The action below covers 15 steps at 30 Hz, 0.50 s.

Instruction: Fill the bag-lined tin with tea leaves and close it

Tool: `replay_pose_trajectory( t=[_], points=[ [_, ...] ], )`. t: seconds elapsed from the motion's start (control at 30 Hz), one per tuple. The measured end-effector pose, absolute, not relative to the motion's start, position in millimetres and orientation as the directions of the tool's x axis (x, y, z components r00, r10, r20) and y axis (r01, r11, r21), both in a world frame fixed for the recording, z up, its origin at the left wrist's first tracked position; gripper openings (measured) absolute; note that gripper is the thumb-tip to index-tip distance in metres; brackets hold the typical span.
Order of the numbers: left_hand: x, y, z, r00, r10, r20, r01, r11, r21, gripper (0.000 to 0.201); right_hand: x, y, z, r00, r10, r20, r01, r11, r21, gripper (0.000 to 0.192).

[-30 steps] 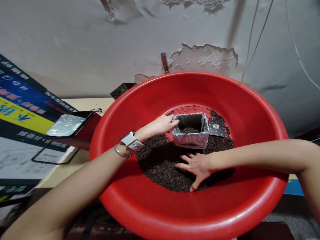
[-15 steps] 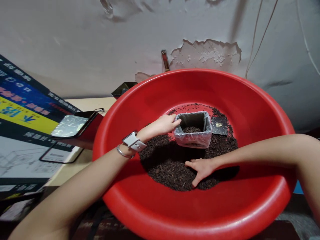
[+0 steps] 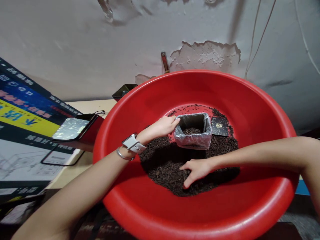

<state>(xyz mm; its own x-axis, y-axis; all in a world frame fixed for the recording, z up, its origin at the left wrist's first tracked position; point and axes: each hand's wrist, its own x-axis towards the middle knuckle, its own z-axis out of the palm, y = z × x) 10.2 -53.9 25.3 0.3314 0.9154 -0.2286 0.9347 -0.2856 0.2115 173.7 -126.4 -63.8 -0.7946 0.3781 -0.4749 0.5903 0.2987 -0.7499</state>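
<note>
Right hand (image 3: 196, 169) is drawn nearer, cupped over tea (image 3: 165, 166); left hand (image 3: 163, 126) grips box (image 3: 192, 133); fingertips are buried.

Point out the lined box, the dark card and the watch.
lined box (image 3: 192, 140) head view, front wall.
dark card (image 3: 219, 127) head view, its middle.
watch (image 3: 132, 144) head view, white strap on the left wrist.
</note>
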Motion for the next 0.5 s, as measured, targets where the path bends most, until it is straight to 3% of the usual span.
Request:
replay_pose_trajectory(
  t=[0.1, 0.27, 0.4, 0.5],
  points=[
    [6, -53, 25, 0.370, 0.905, -0.210, 0.914, -0.314, 0.256, 0.054, 168, -119, -31, -0.841, 0.374, -0.391, 0.506, 0.290, -0.812, 0.034],
    [5, -52, 25, 0.364, 0.912, -0.187, 0.919, -0.318, 0.234, 0.051, 174, -97, 11, -0.823, 0.563, -0.074, 0.325, 0.360, -0.875, 0.021],
    [8, -52, 26, 0.336, 0.921, -0.197, 0.934, -0.299, 0.198, 0.046, 185, -74, 30, -0.659, 0.713, 0.240, 0.257, 0.513, -0.819, 0.021],
    [9, -52, 26, 0.319, 0.927, -0.198, 0.941, -0.285, 0.181, 0.050, 193, -58, 34, -0.535, 0.779, 0.327, 0.348, 0.556, -0.755, 0.022]
  ],
)
